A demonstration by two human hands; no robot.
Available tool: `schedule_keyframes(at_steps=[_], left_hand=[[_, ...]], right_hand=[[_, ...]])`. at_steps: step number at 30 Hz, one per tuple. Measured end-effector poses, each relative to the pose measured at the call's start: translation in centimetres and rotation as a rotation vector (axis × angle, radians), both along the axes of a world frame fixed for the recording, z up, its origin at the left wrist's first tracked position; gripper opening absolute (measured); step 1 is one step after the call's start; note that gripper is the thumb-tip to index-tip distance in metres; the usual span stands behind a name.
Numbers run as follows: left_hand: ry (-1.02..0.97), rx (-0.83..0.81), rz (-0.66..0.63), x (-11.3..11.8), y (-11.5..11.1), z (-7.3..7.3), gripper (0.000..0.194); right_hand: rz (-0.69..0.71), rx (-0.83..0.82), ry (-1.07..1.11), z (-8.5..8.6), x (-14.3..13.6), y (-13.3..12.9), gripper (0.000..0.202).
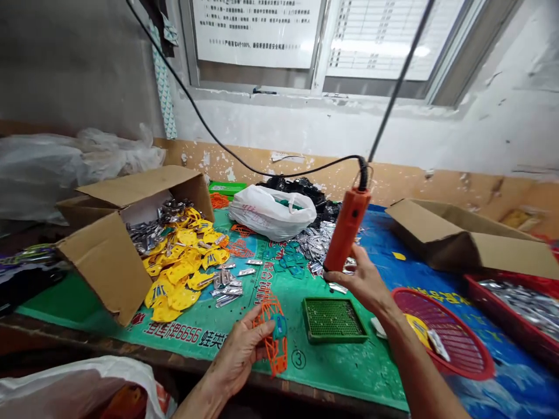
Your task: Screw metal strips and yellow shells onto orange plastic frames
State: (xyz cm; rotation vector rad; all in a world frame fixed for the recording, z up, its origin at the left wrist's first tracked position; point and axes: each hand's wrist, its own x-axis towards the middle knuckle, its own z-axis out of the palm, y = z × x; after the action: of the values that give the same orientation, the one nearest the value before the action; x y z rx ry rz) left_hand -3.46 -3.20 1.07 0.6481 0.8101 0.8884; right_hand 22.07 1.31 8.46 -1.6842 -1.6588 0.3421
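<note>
Near the front edge of the green-covered table, my left hand (239,353) is closed on an orange plastic lattice piece (275,343), with a small teal piece (279,327) against it by my fingertips. To the right, my right hand (360,279) touches the lower end of an orange-red electric screwdriver (347,230), which hangs tilted from a black cable; its tip is hidden. Between and below the hands sits a green gridded tray (334,320). Small teal pieces (290,259) and silvery metal parts (312,244) lie beyond it.
Yellow pieces (177,291) and metal parts spill from an open cardboard box (111,265) at left. A white bag (273,212) lies at the back. At right are a red basket (471,343), a red tray (493,297) and another cardboard box (441,233).
</note>
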Motion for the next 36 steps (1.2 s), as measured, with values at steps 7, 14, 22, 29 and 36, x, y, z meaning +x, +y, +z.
schedule_keyframes(at_steps=[7,14,22,29,36], left_hand=[[0.061,0.015,-0.028,-0.8,0.3,0.8,0.074],[0.024,0.02,-0.035,-1.9,1.9,0.4,0.045],[-0.127,-0.122,0.007,-2.1,3.8,0.7,0.034],[-0.174,-0.207,-0.057,-1.7,4.1,0.5,0.031],[-0.124,-0.173,-0.092,-1.5,3.7,0.2,0.032]], right_hand=[[-0.035,-0.357,-0.267,-3.8,2.6,2.5,0.033],[-0.119,-0.644,-0.499,-6.5,3.0,5.1,0.033],[-0.106,-0.711,-0.641,-7.9,3.0,5.8,0.033],[-0.055,-0.757,-0.619,-7.2,3.8,6.2,0.033],[-0.025,-0.697,-0.492,-6.9,3.8,6.7,0.033]])
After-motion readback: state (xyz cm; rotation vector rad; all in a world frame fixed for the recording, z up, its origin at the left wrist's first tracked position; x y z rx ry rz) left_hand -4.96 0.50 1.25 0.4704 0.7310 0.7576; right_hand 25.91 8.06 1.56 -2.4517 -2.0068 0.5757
